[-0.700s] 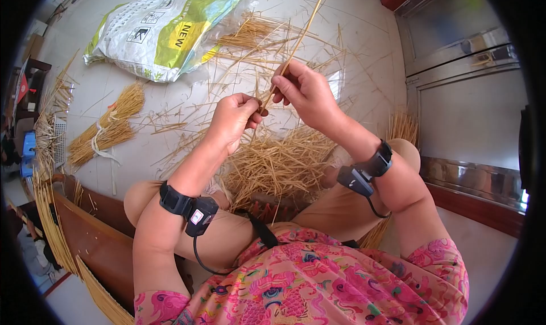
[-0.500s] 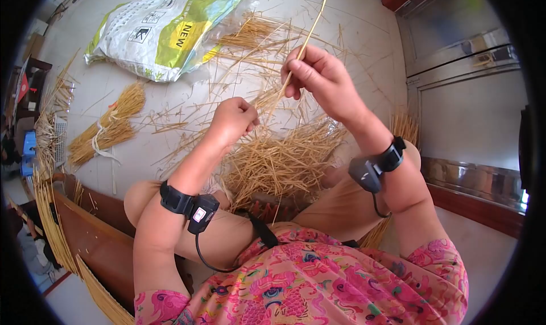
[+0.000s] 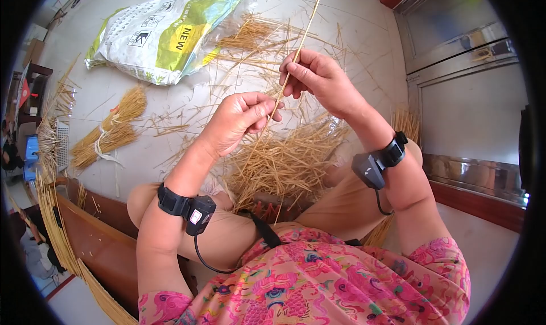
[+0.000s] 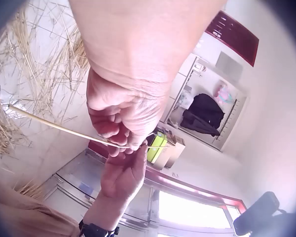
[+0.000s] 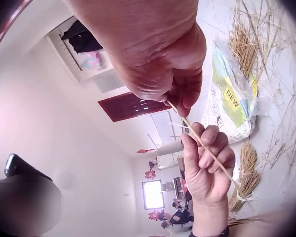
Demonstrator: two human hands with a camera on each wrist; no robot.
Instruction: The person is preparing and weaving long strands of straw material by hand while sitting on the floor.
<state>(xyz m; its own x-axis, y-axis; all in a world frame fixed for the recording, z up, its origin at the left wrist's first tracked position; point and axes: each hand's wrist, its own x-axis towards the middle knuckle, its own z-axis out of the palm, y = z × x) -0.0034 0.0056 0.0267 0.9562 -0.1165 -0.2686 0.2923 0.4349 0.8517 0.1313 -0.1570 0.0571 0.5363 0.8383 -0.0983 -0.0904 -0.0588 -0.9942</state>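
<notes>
A long, thin golden straw stalk [image 3: 307,30] slants up past both hands in the head view. My right hand [image 3: 319,79] pinches it between thumb and fingers, its upper length rising beyond them. Lower on the same stalk, my left hand [image 3: 238,119] holds it at the fingertips, with the thumb stretched along. In the right wrist view the stalk [image 5: 218,161] crosses the curled fingers of the left hand [image 5: 207,180]. A loose stalk end [image 4: 44,120] sticks out past the left hand in the left wrist view.
Loose straw is heaped [image 3: 278,165] between my feet, with scattered stalks beyond. A white and green plastic bag [image 3: 165,37] lies at the upper left, above a tied straw bundle [image 3: 111,126]. A brown wooden piece [image 3: 94,234] stands at the left; a metal-framed door [image 3: 472,108] at the right.
My left hand, half a second ago curled and apart from the stalk, has come right to it with its thumb extended. My right hand has shifted slightly right since the earliest frame.
</notes>
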